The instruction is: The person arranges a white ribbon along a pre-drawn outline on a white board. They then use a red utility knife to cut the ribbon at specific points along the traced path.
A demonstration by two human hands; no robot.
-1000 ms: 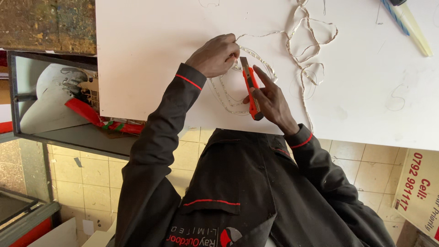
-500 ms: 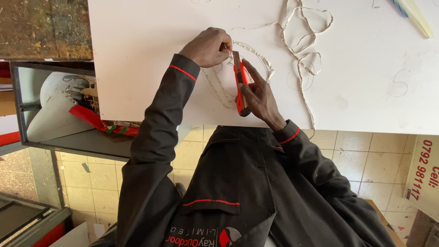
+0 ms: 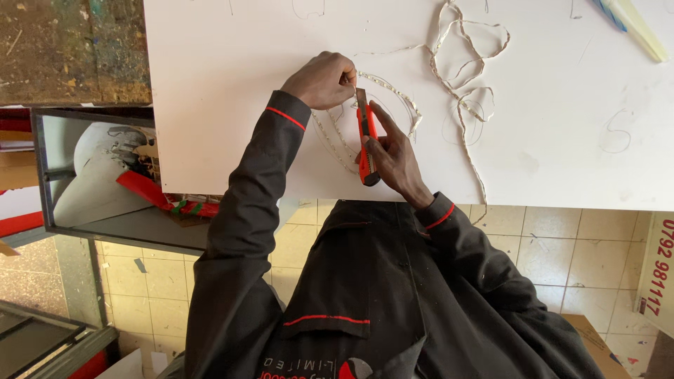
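Observation:
My left hand [image 3: 321, 79] rests closed on a large white board [image 3: 562, 147] and pinches a thin white strip [image 3: 393, 91] with its fingertips. My right hand [image 3: 397, 160] grips a red utility knife [image 3: 366, 144]. The knife points away from me, its blade tip right beside my left fingertips. A curved cut line [image 3: 335, 140] runs in the board between the two hands. Loose curling white offcut strips [image 3: 467, 84] lie on the board to the right of the hands.
A yellow and blue object [image 3: 635, 24] lies at the board's top right corner. Left of the board are a worn paint-stained surface [image 3: 70, 49] and a dark metal box [image 3: 98, 182] holding a white object and red ribbon. Below is tiled floor [image 3: 562, 245], with a cardboard box [image 3: 656, 267] at right.
Both hands and the knife sit slightly further left in view than before. The knife stays pointed at my left fingertips. No grip has changed.

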